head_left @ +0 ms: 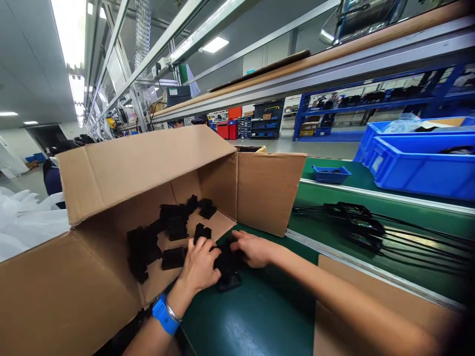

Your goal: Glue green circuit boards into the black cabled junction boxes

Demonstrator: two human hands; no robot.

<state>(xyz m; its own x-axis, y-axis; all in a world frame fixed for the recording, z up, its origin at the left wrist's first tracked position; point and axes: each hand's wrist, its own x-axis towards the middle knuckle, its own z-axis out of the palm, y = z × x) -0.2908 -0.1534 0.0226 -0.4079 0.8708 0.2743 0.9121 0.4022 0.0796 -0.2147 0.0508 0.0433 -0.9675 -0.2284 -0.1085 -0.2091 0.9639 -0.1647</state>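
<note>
A cardboard box [148,173] lies on its side with its flaps folded out and its opening facing me. Inside are several small black parts [176,227], blocky and notched, scattered over the bottom. More black parts [229,282] form a small heap on the green surface at the box's mouth. My left hand [200,264], with a blue band and a metal bracelet at the wrist, has its fingers bent around the left side of this heap. From the right, my right hand [252,248] closes its curled fingers on the heap's other side. Its fingertips are partly hidden among the parts.
On the green conveyor [393,212] at the right lie black cabled pieces [356,222]. Beyond them stand a small blue tray [330,174] and large blue bins [423,165]. A metal rail [371,264] runs along the work surface. White plastic wrapping [33,222] is at the left.
</note>
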